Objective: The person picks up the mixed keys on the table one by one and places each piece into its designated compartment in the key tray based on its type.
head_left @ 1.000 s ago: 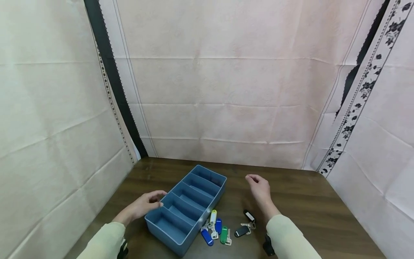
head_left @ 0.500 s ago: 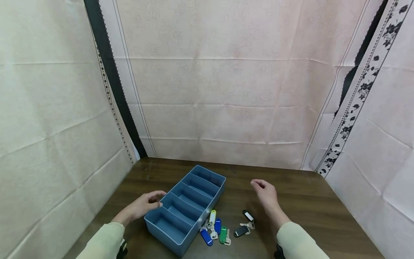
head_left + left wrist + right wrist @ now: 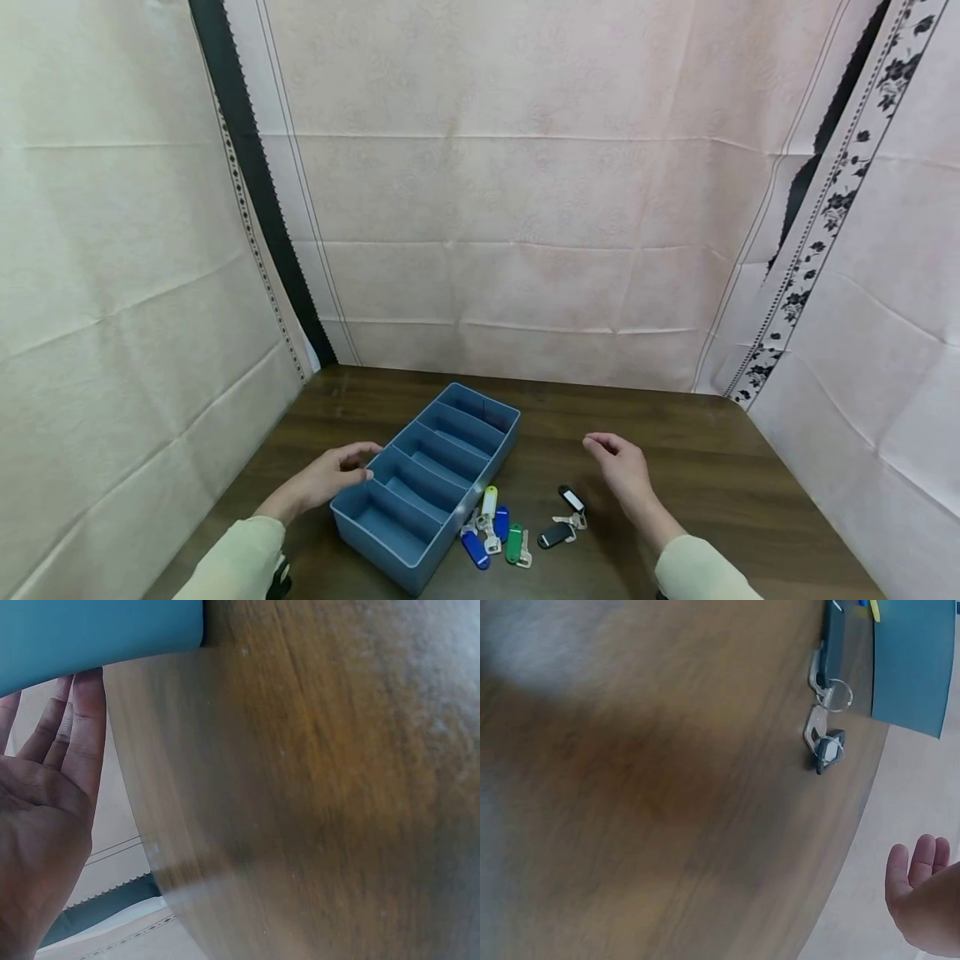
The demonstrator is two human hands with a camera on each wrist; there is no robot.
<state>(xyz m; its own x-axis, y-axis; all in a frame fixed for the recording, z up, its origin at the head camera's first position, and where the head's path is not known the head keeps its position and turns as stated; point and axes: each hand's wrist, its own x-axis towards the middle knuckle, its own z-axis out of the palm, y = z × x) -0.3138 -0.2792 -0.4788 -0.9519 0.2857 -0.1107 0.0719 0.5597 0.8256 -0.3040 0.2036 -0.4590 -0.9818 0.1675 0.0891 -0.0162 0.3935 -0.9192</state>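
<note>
A blue divided organizer box (image 3: 388, 558) lies slantwise on the table, its compartments bare. My left hand (image 3: 324, 479) rests against its left long side, fingertips right at the rim. From the left wrist view, the fingers of that hand (image 3: 56, 765) reach fairly straight to the box wall (image 3: 105, 630). My right hand (image 3: 622, 471) hovers over the table right of the box, fingers loosely bent and nothing held. Nearest to it are two keys with black tags (image 3: 557, 534). Closer to the box are keys with a yellow tag (image 3: 489, 502), blue tags (image 3: 475, 550) and a green tag (image 3: 513, 543).
The brown wooden table (image 3: 705, 500) carries everything. Pale cloth (image 3: 480, 208) hangs behind it and on both sides, with a floral strip (image 3: 813, 242) on the right. The box stands between my left hand and the keys.
My right hand has moved right and a little toward me, away from the box. The left hand stays at the box, and the keys lie as before.
</note>
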